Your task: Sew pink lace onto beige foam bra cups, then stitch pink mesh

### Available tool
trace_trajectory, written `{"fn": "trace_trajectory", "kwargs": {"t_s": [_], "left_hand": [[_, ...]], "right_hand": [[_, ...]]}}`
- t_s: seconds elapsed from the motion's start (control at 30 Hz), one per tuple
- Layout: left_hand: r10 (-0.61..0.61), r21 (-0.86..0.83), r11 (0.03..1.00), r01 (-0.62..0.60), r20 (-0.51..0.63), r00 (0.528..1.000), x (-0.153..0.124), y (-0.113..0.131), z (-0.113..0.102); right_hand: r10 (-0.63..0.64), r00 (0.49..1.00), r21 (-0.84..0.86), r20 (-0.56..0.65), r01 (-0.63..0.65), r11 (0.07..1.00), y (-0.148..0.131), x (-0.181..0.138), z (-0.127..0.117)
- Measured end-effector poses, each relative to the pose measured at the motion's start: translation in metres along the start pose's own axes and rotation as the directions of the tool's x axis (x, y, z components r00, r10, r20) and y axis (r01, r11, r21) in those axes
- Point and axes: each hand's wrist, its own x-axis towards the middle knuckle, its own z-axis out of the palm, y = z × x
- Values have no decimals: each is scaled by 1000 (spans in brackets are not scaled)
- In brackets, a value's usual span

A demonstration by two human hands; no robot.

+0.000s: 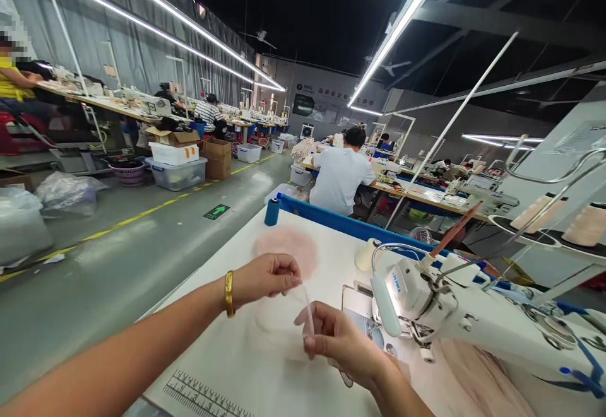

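Observation:
My left hand [265, 280], with a gold bangle at the wrist, pinches one end of a thin, pale strip of fabric [309, 317] above the white table. My right hand [338, 343] is lower and closer to me, its fingers closed on the other end of that strip. Behind my left hand lies a round, sheer pink piece of fabric [296, 250]. Faint whitish sheer material seems to spread below the hands, but its outline is blurred. To the right of my right hand stands a white sewing machine [426, 291], its lamp lit.
A blue thread spool [272, 212] stands at the table's far corner, and a cream thread cone [365, 256] sits behind the machine. Ruler markings [201, 395] run along the near edge. Brownish fabric [473, 373] lies at right. Ahead, a person in white [341, 177] sits at another table.

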Motion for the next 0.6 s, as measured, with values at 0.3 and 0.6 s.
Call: {"fn": "trace_trajectory", "kwargs": {"t_s": [0.3, 0.6], "left_hand": [[183, 279, 960, 6, -645, 742, 84, -39, -72], [237, 532, 784, 321, -733, 637, 123, -54, -76]], "right_hand": [[-321, 702, -150, -636, 295, 944, -7, 121, -46], [-482, 538, -504, -692, 119, 856, 4, 143, -65]]}}
